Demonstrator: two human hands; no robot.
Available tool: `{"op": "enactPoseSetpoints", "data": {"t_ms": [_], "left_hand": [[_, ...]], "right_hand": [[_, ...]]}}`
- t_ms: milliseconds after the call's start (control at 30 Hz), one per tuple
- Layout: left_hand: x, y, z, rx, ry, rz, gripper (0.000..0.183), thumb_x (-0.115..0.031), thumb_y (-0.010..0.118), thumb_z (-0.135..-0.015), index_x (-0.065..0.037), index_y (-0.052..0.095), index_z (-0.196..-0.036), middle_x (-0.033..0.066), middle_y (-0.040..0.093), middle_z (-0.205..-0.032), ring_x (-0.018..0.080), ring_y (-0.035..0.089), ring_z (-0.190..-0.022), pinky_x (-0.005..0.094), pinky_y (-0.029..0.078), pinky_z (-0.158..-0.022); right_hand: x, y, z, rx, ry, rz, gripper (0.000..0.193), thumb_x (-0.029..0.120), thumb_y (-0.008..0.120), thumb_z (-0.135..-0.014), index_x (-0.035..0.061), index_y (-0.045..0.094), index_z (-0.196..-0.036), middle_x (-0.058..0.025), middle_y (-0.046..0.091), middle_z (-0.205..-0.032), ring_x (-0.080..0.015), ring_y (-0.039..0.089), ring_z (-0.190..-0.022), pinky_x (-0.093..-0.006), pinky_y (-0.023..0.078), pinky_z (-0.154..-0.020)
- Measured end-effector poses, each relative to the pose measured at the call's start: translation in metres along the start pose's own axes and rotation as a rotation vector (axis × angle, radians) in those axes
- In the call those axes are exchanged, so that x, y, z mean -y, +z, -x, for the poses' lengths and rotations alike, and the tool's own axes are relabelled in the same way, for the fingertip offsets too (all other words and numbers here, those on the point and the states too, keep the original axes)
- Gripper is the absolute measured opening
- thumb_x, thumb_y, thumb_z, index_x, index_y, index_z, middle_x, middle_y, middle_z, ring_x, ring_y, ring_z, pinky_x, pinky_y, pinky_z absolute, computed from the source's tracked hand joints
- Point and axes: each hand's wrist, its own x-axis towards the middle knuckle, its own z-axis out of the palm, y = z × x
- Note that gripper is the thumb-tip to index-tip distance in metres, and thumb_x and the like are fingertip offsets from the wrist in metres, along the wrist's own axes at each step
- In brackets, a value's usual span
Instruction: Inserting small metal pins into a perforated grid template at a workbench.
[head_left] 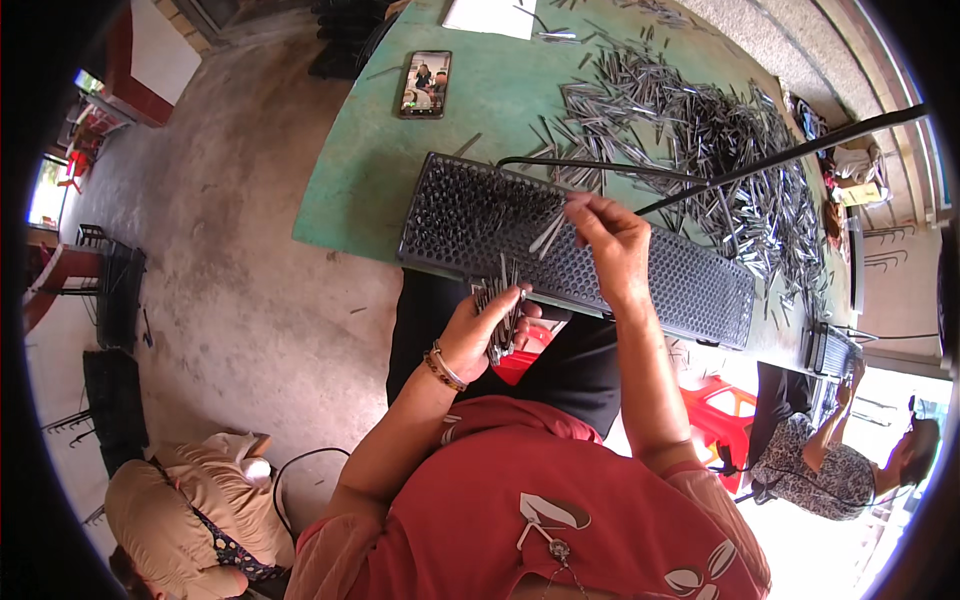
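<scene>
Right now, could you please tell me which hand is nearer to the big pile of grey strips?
Right. The right hand is over the black tray, just short of the pile; the left hand, on the tray's near side, is farther away.

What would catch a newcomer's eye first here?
First, the big heap of thin, shiny strips on the right of the green table. Next, the long black tray full of holes, nearer the person. The right fingers hold a few strips over it; the left fingers grip a bunch beside its near edge.
</scene>
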Motion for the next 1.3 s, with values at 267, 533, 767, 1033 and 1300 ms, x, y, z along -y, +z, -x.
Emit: {"op": "enactPoseSetpoints", "data": {"t_ms": [267, 533, 767, 1033, 1300], "left_hand": [[0.004, 0.008, -0.001, -0.09, 0.101, -0.154, 0.018, -0.018, 0.064, -0.088, -0.003, 0.061, -0.098, 0.0044, 0.064, -0.082, 0.0096, 0.058, -0.06, 0.0234, 0.048, -0.047], [0.013, 0.011, -0.001, -0.214, 0.205, -0.24, 0.018, -0.018, 0.068, -0.086, -0.003, 0.061, -0.093, 0.0025, 0.063, -0.075, 0.0084, 0.057, -0.054, 0.0228, 0.048, -0.046], [0.013, 0.01, -0.006, -0.062, -0.058, -0.128, 0.024, -0.021, 0.064, -0.089, -0.003, 0.062, -0.104, 0.0028, 0.064, -0.082, 0.0085, 0.058, -0.066, 0.022, 0.048, -0.053], [0.017, 0.003, -0.005, -0.017, -0.047, -0.183, 0.027, -0.017, 0.063, -0.088, -0.003, 0.059, -0.111, 0.0036, 0.065, -0.087, 0.0094, 0.06, -0.068, 0.0225, 0.048, -0.054], [0.015, -0.002, -0.006, -0.024, -0.048, -0.188, 0.026, -0.015, 0.063, -0.088, -0.004, 0.058, -0.111, 0.0043, 0.066, -0.088, 0.0092, 0.061, -0.07, 0.0228, 0.049, -0.056]], "right_hand": [[-0.011, -0.011, 0.029, 0.407, 0.159, 0.122, 0.028, 0.01, 0.07, -0.082, -0.0016, 0.065, -0.107, -0.0053, 0.068, -0.087, -0.0053, 0.059, -0.073, -0.0199, 0.048, -0.058], [-0.012, -0.024, 0.035, 0.395, 0.238, 0.013, 0.029, 0.006, 0.07, -0.081, -0.0014, 0.065, -0.108, -0.0031, 0.066, -0.083, -0.0062, 0.059, -0.07, -0.0208, 0.047, -0.059], [-0.014, -0.014, 0.004, 0.099, -0.169, 0.204, 0.023, 0.008, 0.069, -0.083, -0.0007, 0.066, -0.104, -0.0016, 0.064, -0.079, -0.0051, 0.054, -0.068, -0.0213, 0.045, -0.059], [-0.027, 0.002, -0.02, 0.087, -0.558, 0.489, 0.022, 0.005, 0.069, -0.081, 0.0038, 0.067, -0.102, -0.009, 0.066, -0.088, -0.0159, 0.062, -0.069, -0.0261, 0.049, -0.061], [-0.037, 0.003, -0.024, 0.146, -0.78, 0.658, 0.022, 0.006, 0.068, -0.08, 0.0044, 0.066, -0.102, -0.0099, 0.064, -0.092, -0.024, 0.063, -0.073, -0.0302, 0.051, -0.063]]}}
